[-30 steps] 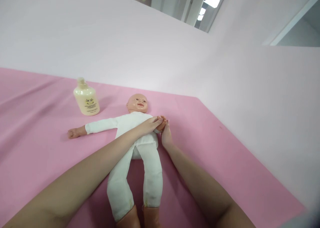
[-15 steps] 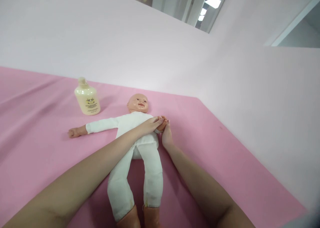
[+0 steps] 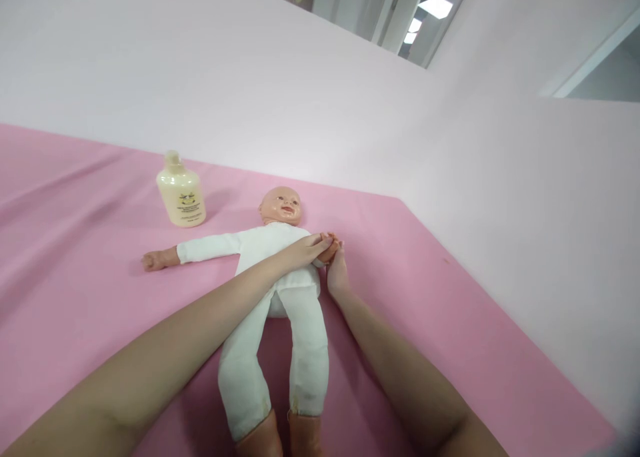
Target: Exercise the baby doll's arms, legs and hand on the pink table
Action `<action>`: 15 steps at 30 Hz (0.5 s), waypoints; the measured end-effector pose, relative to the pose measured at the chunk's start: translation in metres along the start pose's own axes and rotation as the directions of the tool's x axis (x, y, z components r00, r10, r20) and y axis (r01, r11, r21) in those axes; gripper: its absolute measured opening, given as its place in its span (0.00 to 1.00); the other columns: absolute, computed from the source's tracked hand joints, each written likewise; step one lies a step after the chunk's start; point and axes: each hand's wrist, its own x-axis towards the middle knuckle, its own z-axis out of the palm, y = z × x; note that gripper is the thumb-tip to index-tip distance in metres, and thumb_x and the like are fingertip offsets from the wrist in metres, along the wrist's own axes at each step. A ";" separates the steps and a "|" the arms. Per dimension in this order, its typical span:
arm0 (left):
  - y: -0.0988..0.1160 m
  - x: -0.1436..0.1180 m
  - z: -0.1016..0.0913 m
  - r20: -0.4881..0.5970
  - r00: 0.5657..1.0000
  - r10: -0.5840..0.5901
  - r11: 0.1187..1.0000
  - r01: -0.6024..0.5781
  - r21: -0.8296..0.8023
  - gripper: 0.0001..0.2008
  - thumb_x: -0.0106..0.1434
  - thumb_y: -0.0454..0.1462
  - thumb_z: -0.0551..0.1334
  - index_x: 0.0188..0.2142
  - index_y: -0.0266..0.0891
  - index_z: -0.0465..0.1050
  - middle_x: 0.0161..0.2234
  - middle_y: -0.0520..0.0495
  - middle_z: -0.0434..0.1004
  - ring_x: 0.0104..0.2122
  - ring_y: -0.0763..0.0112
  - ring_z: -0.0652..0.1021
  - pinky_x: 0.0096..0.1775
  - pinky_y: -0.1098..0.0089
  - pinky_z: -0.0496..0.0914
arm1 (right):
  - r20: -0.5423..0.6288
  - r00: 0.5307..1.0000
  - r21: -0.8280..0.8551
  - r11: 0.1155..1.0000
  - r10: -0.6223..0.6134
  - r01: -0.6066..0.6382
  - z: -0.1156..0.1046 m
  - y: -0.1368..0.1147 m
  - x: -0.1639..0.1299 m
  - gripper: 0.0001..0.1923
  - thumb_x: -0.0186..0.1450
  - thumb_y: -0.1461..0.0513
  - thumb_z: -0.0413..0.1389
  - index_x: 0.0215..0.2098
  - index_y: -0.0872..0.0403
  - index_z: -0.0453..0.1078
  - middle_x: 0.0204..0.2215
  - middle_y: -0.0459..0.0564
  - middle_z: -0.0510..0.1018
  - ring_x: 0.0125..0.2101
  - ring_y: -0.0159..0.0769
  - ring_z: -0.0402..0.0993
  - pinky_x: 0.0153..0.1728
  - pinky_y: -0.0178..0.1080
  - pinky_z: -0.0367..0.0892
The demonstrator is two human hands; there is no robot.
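Note:
A baby doll (image 3: 273, 243) in a white suit lies on its back on the pink sheet (image 3: 75, 277), head away from me. Its one arm stretches out to the left with a bare hand (image 3: 153, 260). My left hand (image 3: 305, 250) reaches across the doll's chest and rests on the doll's other hand (image 3: 331, 247). My right hand (image 3: 337, 273) comes from below and grips that same doll hand between its fingers. The doll's small hand is mostly hidden between my two hands.
A cream lotion bottle (image 3: 181, 195) stands upright on the sheet left of the doll's head. A pale pink wall (image 3: 500, 197) runs along the sheet's far and right edges. The doll's brown feet (image 3: 280, 440) reach the bottom edge of the view.
My hands stay on the doll's hand with almost no motion. The view has shifted slightly, so everything sits a little further right.

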 end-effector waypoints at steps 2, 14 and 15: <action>0.000 0.000 0.000 -0.003 1.000 -0.002 1.000 0.002 -0.004 0.34 0.59 0.63 0.50 0.40 0.35 0.71 0.41 0.41 0.78 0.44 0.57 0.76 0.49 0.61 0.68 | -0.011 1.000 0.000 1.000 0.010 -0.010 0.000 0.001 0.000 0.28 0.59 0.39 0.51 0.43 0.49 0.75 0.50 0.47 0.79 0.58 0.40 0.68 0.65 0.46 0.55; -0.003 0.001 0.000 0.003 1.000 0.014 1.000 -0.014 0.002 0.33 0.60 0.63 0.50 0.39 0.35 0.71 0.41 0.41 0.78 0.44 0.58 0.76 0.48 0.61 0.68 | 0.006 1.000 -0.029 0.999 -0.021 0.021 0.000 0.001 0.001 0.27 0.62 0.41 0.48 0.44 0.50 0.75 0.50 0.48 0.79 0.58 0.39 0.67 0.65 0.46 0.55; -0.003 0.001 0.000 0.003 1.000 0.016 1.000 -0.016 -0.001 0.33 0.60 0.63 0.50 0.39 0.35 0.71 0.41 0.41 0.78 0.44 0.58 0.76 0.48 0.61 0.68 | 0.005 1.000 -0.025 1.000 -0.019 0.019 0.000 0.001 0.000 0.27 0.62 0.41 0.48 0.44 0.50 0.75 0.50 0.48 0.79 0.58 0.40 0.67 0.65 0.46 0.55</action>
